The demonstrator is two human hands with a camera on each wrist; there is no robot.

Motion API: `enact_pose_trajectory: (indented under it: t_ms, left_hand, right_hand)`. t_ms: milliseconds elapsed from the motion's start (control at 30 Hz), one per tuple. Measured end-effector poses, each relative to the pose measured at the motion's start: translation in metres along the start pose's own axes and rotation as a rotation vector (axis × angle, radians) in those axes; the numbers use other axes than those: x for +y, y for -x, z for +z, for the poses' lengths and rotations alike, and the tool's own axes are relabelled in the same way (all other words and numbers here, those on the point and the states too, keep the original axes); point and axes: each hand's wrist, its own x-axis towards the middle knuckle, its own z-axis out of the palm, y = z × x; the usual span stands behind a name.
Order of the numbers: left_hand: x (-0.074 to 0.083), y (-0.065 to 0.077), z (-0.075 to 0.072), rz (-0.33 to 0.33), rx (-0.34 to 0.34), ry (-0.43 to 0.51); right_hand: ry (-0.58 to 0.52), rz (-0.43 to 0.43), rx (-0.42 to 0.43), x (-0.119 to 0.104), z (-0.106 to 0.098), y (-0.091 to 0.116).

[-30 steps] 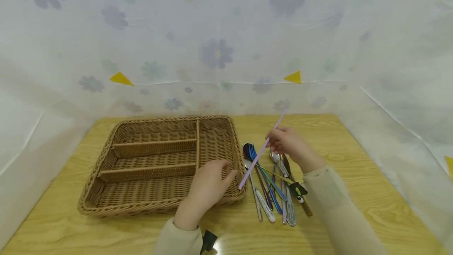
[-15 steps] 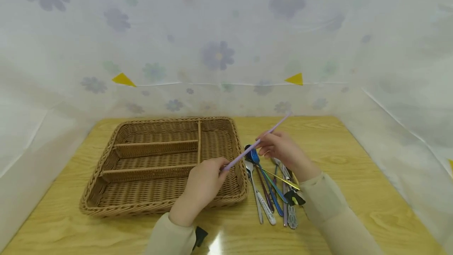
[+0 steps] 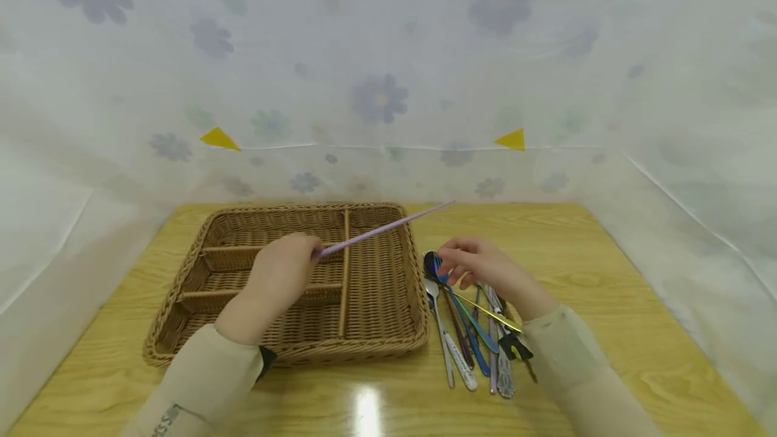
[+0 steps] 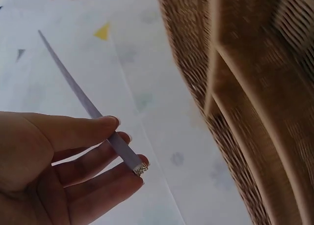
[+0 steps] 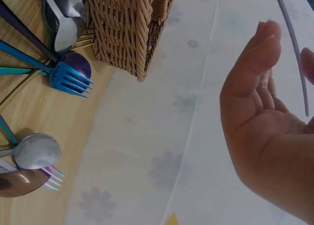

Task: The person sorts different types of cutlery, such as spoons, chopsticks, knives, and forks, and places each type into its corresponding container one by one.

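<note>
My left hand (image 3: 280, 276) hovers over the wicker basket (image 3: 182, 268) and pinches the thick end of a thin lilac chopstick (image 3: 388, 226), which slants up to the right above the basket. In the left wrist view the thumb and fingers (image 4: 88, 136) clamp the lilac chopstick (image 4: 83, 99). My right hand (image 3: 476, 265) holds nothing, its fingers relaxed just above the heads of the cutlery pile (image 3: 473, 329). The right wrist view shows that hand (image 5: 260, 122) empty, with a blue fork (image 5: 59, 75) and spoons below.
The basket has a long right compartment and several left ones, divided by woven walls (image 3: 344, 268). Forks, spoons and sticks lie side by side on the wooden table (image 3: 607, 288) right of the basket. A flowered white sheet (image 3: 376, 86) walls off the back and sides.
The chopstick passed from my right hand to my left, which carried it leftward over the basket. My right hand let go and dropped toward the cutlery pile.
</note>
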Motion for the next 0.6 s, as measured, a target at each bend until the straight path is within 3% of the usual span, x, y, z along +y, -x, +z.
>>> enact_pose_trajectory:
  t_ms: [267,600]
  left_hand:
    - [-0.046,-0.011,-0.012,0.001,-0.066,-0.091]
    - [-0.102,-0.041,-0.013,0.011,-0.157,-0.117]
  right_hand:
    - [0.033,0.022,0.019,0.007,-0.012,0.011]
    - [0.043,0.052,0.063,0.022,-0.028,0.031]
